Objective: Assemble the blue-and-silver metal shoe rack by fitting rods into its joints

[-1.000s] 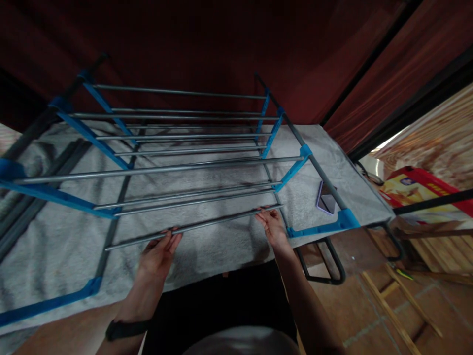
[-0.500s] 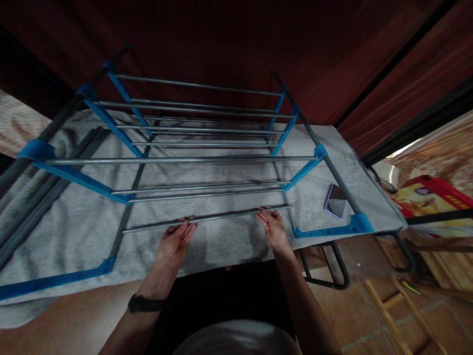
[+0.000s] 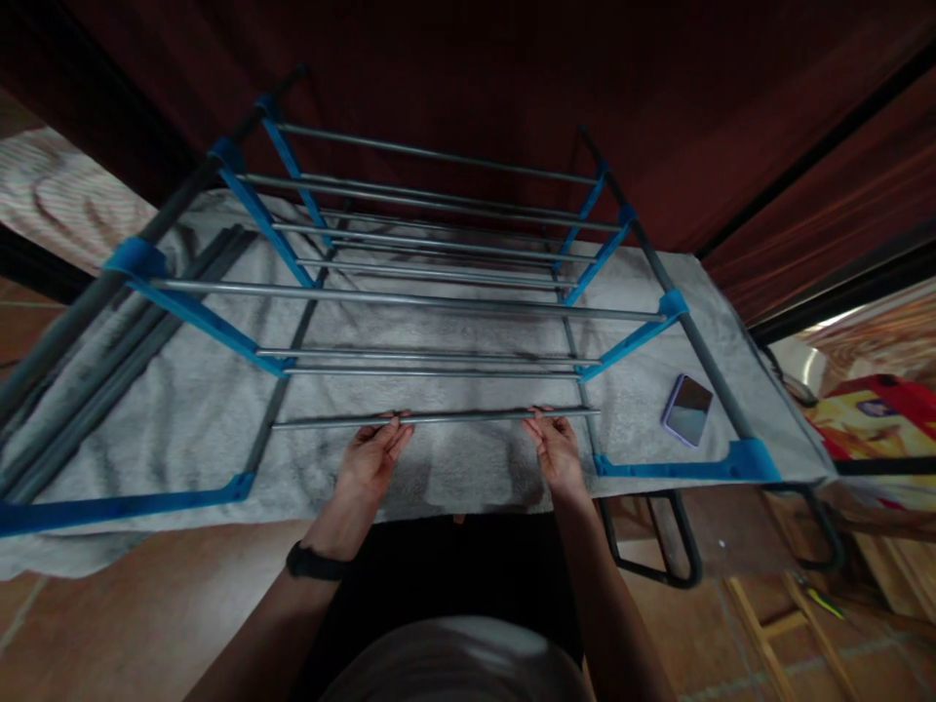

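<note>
Steel rod (image 3: 460, 419) hangs just above the grey towel (image 3: 182, 429), before the blue-jointed rack (image 3: 219, 327); fingers of the left hand (image 3: 372, 458) and right hand (image 3: 560, 456) pinch it. Best held level, parallel with the fitted rods (image 3: 439, 371).

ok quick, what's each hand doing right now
Left hand: fingertips pinched on the loose metal rod, near its middle.
Right hand: fingertips pinched on the same rod, nearer its right end.

Phone (image 3: 687, 409) on grey towel (image 3: 182, 429); red box (image 3: 877, 419).
</note>
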A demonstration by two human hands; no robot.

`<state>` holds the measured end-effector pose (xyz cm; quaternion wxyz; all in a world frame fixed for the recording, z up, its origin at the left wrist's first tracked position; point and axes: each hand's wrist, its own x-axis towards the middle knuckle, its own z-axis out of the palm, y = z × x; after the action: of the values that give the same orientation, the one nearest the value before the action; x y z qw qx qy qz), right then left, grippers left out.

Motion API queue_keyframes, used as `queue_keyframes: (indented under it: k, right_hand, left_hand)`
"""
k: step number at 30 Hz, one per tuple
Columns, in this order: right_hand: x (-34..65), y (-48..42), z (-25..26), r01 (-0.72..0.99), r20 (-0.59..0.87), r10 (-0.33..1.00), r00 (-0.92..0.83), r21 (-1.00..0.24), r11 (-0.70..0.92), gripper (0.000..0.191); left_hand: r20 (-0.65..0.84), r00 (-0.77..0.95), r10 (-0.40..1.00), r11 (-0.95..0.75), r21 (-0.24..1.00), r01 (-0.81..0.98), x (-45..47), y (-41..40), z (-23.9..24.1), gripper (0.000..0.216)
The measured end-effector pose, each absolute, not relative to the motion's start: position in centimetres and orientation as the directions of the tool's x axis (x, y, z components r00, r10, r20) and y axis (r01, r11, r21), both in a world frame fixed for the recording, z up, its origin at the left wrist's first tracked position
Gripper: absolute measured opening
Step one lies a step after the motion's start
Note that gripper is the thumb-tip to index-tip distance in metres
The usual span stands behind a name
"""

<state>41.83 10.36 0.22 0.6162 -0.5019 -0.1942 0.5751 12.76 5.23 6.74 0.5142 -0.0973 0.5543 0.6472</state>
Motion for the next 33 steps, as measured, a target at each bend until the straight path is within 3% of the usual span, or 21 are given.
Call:
queue_keyframes:
  k: [10, 23, 33]
  right_hand:
    - [41.4, 10.4, 0.5, -0.486, -0.332, 0.894, 0.301, -0.860, -0.155, 0.055]
    - [41.4, 10.2, 0.8, -0.482, -0.337, 0.891, 0.304, -0.861, -0.161, 0.055]
    - [42.3, 10.0, 0.4, -0.479, -0.338, 0.899, 0.277, -0.860, -0.175, 0.056]
  left_hand:
    - [-0.688, -0.456, 0.565, 0.155, 0.631, -0.760, 13.0, 5.2, 6.4, 0.035]
    - [-0.680, -0.452, 0.578, 0.173, 0.643, -0.746, 13.1, 5.1, 5.8, 0.040]
    - [-0.585, -0.468, 0.662, 0.153, 0.717, -0.680, 13.4, 4.4, 4.4, 0.034]
